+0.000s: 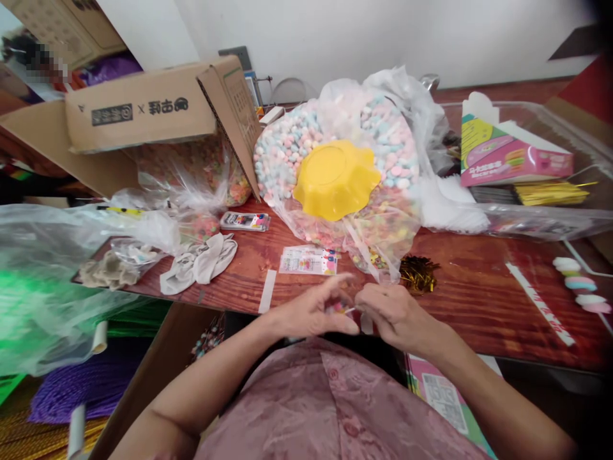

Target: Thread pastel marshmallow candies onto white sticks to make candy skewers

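Pink candy piece (339,308) pinched between both hands, left hand (311,314) and right hand (395,314), fingers closed, at near bench (469,287) edge

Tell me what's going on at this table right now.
A person in a pink patterned shirt has both hands together at the near edge of the reddish wooden table. The left hand and right hand pinch a small colourful item between the fingertips; it is too small to identify. Just beyond them lie a small printed packet and a clear plastic bag of pastel candies with a yellow scalloped plastic bowl resting on it. A finished stick of pastel candies lies at the right.
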`<state>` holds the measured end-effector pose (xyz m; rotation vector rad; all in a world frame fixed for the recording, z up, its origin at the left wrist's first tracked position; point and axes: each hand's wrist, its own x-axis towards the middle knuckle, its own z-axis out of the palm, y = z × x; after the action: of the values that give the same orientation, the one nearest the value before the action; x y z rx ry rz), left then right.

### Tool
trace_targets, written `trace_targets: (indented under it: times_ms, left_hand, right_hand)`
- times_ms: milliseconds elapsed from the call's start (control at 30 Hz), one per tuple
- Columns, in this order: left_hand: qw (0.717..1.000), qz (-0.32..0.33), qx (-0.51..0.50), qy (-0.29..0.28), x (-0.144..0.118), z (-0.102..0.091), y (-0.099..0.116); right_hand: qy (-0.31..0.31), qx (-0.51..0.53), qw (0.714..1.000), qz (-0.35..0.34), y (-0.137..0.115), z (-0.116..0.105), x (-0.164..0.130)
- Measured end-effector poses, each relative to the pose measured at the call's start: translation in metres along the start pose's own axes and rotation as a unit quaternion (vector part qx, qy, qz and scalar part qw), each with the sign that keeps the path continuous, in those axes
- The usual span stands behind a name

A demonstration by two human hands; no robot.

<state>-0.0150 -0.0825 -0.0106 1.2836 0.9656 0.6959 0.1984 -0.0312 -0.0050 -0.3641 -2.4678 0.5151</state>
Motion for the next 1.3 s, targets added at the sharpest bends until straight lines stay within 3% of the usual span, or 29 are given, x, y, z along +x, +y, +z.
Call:
trace_targets:
  times_ms: [100,200,267,400,500,567,600,667,800,1033,1200,1300]
  left_hand:
    - [0.995,-0.069,-0.069,-0.013,-0.009,-0.018,0.006]
    - [0.984,-0.145,-0.091,-0.051,-0.011,-0.02,0.003]
    - [0.98,-0.159,-0.115,-0.01,-0.009,-0.012,-0.003]
    - [0.975,-0.128,-0.146,0.103,-0.002,0.005,-0.011]
    - [0.962,-0.091,-0.184,0.179,0.004,0.008,-0.009]
    - [0.951,-0.071,-0.2,0.226,0.007,0.008,-0.006]
    - [0.948,-0.063,-0.199,0.241,0.009,0.008,-0.006]
    - [0.951,-0.043,-0.176,0.252,0.011,0.011,-0.005]
    - [0.964,-0.032,-0.125,0.234,0.012,0.02,-0.009]
    - [0.946,-0.065,-0.301,0.104,0.005,0.011,-0.01]
    - [0.948,-0.079,-0.304,0.057,0.003,0.004,-0.007]
    - [0.957,-0.078,-0.274,0.054,0.004,0.002,-0.006]
  right_hand:
    - [0.01,0.003,1.0,0.003,0.011,-0.012,0.0]
    - [0.003,-0.01,1.0,-0.011,0.016,-0.012,0.002]
    - [-0.001,-0.027,0.999,-0.026,0.016,-0.005,0.005]
    - [0.031,-0.029,0.999,-0.019,0.014,0.011,0.013]
    - [0.163,0.08,0.98,0.081,0.01,0.021,0.014]
    - [0.264,0.177,0.932,0.176,0.005,0.03,0.012]
    - [0.289,0.212,0.909,0.214,0.003,0.036,0.011]
    - [0.279,0.247,0.892,0.255,-0.003,0.048,0.007]
    - [0.261,0.234,0.894,0.28,-0.008,0.064,0.006]
    - [0.331,0.134,0.91,0.209,-0.01,0.064,0.014]
    - [0.364,0.063,0.912,0.176,-0.017,0.07,0.022]
    - [0.331,0.099,0.914,0.211,-0.013,0.065,0.028]
